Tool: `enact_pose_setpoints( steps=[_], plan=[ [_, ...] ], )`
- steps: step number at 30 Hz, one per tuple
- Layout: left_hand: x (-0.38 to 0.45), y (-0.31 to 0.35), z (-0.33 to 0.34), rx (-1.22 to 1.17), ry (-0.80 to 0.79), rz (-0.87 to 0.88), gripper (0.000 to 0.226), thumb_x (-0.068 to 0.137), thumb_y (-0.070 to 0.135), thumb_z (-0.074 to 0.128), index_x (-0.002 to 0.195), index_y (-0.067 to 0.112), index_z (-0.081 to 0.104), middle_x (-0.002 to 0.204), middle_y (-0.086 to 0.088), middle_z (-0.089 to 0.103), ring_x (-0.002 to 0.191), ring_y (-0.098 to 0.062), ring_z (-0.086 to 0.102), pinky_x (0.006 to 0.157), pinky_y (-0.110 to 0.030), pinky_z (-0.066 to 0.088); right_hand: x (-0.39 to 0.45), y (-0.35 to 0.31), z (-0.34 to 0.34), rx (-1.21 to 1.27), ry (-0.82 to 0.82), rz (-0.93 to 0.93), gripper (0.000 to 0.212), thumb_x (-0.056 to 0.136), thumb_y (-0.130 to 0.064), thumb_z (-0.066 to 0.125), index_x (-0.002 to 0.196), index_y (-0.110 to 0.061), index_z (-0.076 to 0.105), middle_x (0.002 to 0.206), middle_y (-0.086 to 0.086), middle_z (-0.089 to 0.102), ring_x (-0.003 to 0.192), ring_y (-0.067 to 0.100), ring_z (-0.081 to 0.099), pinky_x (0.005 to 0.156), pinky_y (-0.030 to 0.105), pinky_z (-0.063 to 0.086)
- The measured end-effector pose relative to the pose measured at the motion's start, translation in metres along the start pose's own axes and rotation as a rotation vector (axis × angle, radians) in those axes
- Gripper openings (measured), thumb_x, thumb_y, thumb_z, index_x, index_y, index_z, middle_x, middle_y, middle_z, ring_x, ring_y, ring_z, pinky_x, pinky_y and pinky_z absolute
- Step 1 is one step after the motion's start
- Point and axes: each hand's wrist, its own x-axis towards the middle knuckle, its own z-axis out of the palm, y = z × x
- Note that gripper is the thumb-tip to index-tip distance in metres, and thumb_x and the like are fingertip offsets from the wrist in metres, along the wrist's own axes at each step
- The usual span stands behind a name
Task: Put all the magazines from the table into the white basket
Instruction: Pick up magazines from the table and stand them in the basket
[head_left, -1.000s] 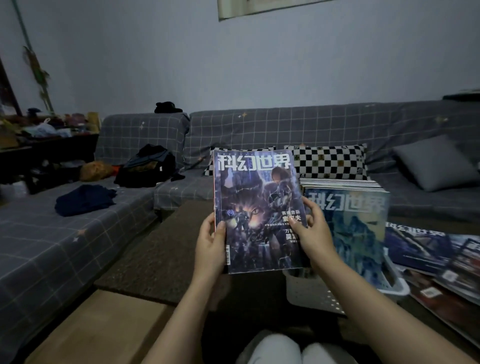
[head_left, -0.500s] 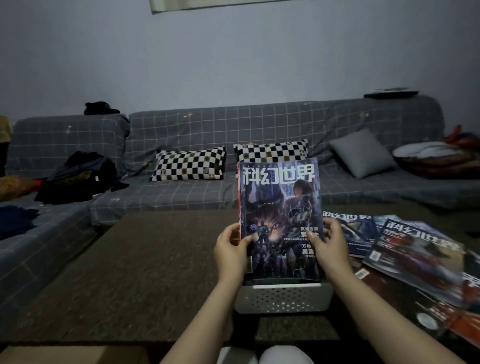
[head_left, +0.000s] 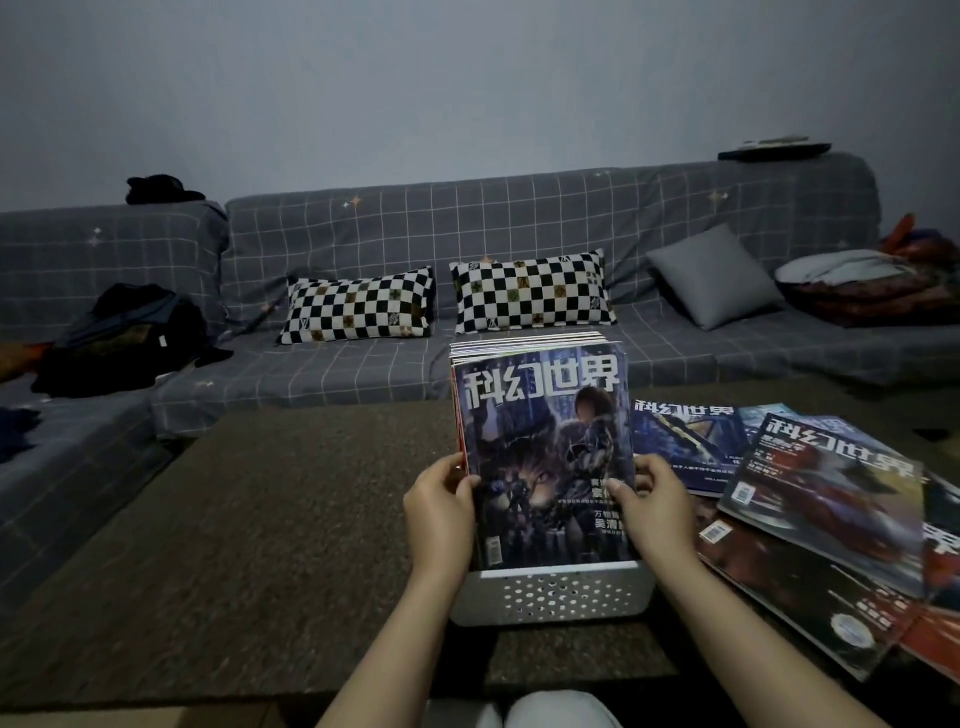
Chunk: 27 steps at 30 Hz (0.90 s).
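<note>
I hold one magazine (head_left: 545, 457) upright by its two side edges, my left hand (head_left: 441, 512) pinching the spine side and my right hand (head_left: 657, 512) the open side, fingers (head_left: 621, 488) clenched over the cover. Its lower edge sits down inside the white basket (head_left: 553, 592), at the front of a row of magazines (head_left: 524, 344) already standing on end behind it, so I judge this one is nearly placed and only needs letting go. By that stack a good share of the job looks done, but not all of it: to my right several loose magazines (head_left: 826, 493) lie fanned and overlapping on the worktop (head_left: 260, 530), just beside the basket, and each has yet to go in. How many lie there I cannot count, since they cover one another and run off the edge of view. The worktop is a dark, speckled, low slab, bare on its left half. Behind it runs a long grey checked sofa (head_left: 467, 234) with two black-and-white chequered cushions (head_left: 530, 291), a plain grey cushion (head_left: 714, 283), a dark bag (head_left: 124, 338) at the left and bundled bedding or clothes at the far right. The wall is plain and the light is dim.
</note>
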Motion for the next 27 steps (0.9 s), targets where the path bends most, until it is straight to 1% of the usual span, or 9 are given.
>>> enact_pose_setpoints(
  steps=[3, 7, 10, 12, 14, 18, 20, 23, 27],
  plan=[
    [-0.001, -0.001, 0.001, 0.023, 0.000, 0.010, 0.029, 0.084, 0.006, 0.066, 0.111, 0.016, 0.068, 0.102, 0.000, 0.071, 0.092, -0.011, 0.065, 0.087, -0.035, 0.056, 0.002, 0.003, 0.002, -0.062, 0.013, 0.003, 0.021, 0.083, -0.014, 0.068, 0.100, -0.007, 0.060, 0.095, 0.007, 0.065, 0.081, 0.020, 0.056, 0.064, 0.027, 0.039],
    [0.001, -0.005, 0.000, 0.064, 0.020, 0.008, 0.019, 0.086, 0.013, 0.065, 0.103, 0.019, 0.067, 0.093, 0.003, 0.069, 0.087, -0.011, 0.065, 0.082, -0.040, 0.056, 0.002, 0.003, 0.003, -0.144, 0.033, -0.003, 0.034, 0.082, -0.017, 0.068, 0.113, -0.007, 0.060, 0.114, 0.011, 0.059, 0.099, 0.027, 0.057, 0.079, 0.028, 0.041],
    [0.001, -0.009, -0.002, 0.206, 0.045, 0.040, 0.022, 0.088, 0.025, 0.063, 0.109, 0.019, 0.065, 0.105, 0.001, 0.065, 0.100, -0.017, 0.060, 0.086, -0.040, 0.053, 0.001, 0.002, -0.003, -0.278, 0.055, -0.010, 0.040, 0.083, -0.024, 0.067, 0.121, -0.012, 0.059, 0.122, 0.011, 0.053, 0.116, 0.029, 0.045, 0.091, 0.033, 0.037],
    [0.000, -0.011, -0.004, 0.279, 0.039, 0.055, 0.030, 0.089, 0.029, 0.061, 0.117, 0.020, 0.062, 0.118, -0.001, 0.059, 0.112, -0.020, 0.053, 0.092, -0.039, 0.049, 0.002, 0.007, -0.008, -0.266, 0.030, 0.008, 0.046, 0.084, -0.028, 0.066, 0.127, -0.017, 0.054, 0.128, 0.009, 0.052, 0.117, 0.029, 0.047, 0.090, 0.036, 0.041],
    [0.000, -0.011, -0.005, 0.250, -0.017, 0.031, 0.037, 0.091, 0.030, 0.059, 0.126, 0.018, 0.058, 0.128, -0.002, 0.055, 0.119, -0.021, 0.051, 0.097, -0.039, 0.047, 0.002, 0.013, -0.010, -0.222, -0.050, 0.040, 0.052, 0.085, -0.031, 0.065, 0.132, -0.017, 0.048, 0.133, 0.009, 0.052, 0.118, 0.029, 0.051, 0.089, 0.038, 0.045],
    [-0.001, -0.011, -0.007, 0.233, -0.060, 0.015, 0.043, 0.092, 0.030, 0.056, 0.133, 0.015, 0.051, 0.135, -0.005, 0.051, 0.123, -0.021, 0.049, 0.101, -0.039, 0.044, -0.002, 0.022, -0.011, -0.136, -0.115, 0.051, 0.047, 0.087, -0.029, 0.062, 0.131, -0.015, 0.051, 0.130, 0.008, 0.059, 0.115, 0.029, 0.055, 0.085, 0.035, 0.045],
    [-0.006, -0.008, -0.005, 0.266, -0.035, 0.019, 0.044, 0.091, 0.032, 0.057, 0.132, 0.016, 0.050, 0.135, -0.006, 0.050, 0.125, -0.023, 0.046, 0.104, -0.043, 0.041, -0.003, 0.022, -0.012, -0.102, -0.110, 0.054, 0.044, 0.088, -0.028, 0.062, 0.130, -0.015, 0.053, 0.129, 0.007, 0.059, 0.116, 0.029, 0.055, 0.084, 0.033, 0.042],
    [-0.018, -0.002, 0.001, 0.344, 0.049, 0.069, 0.036, 0.089, 0.031, 0.058, 0.121, 0.016, 0.053, 0.125, -0.006, 0.051, 0.121, -0.024, 0.043, 0.103, -0.041, 0.032, -0.005, 0.021, -0.014, -0.103, -0.111, 0.035, 0.044, 0.088, -0.027, 0.061, 0.129, -0.014, 0.054, 0.130, 0.006, 0.059, 0.117, 0.027, 0.054, 0.086, 0.032, 0.041],
    [-0.040, 0.010, 0.016, 0.310, -0.019, 0.138, 0.023, 0.089, 0.027, 0.059, 0.111, 0.019, 0.056, 0.115, -0.001, 0.054, 0.115, -0.019, 0.045, 0.100, -0.034, 0.029, -0.009, 0.019, -0.022, -0.126, -0.148, -0.006, 0.044, 0.088, -0.028, 0.061, 0.129, -0.012, 0.055, 0.131, 0.005, 0.058, 0.121, 0.023, 0.052, 0.087, 0.028, 0.039]
  ],
)
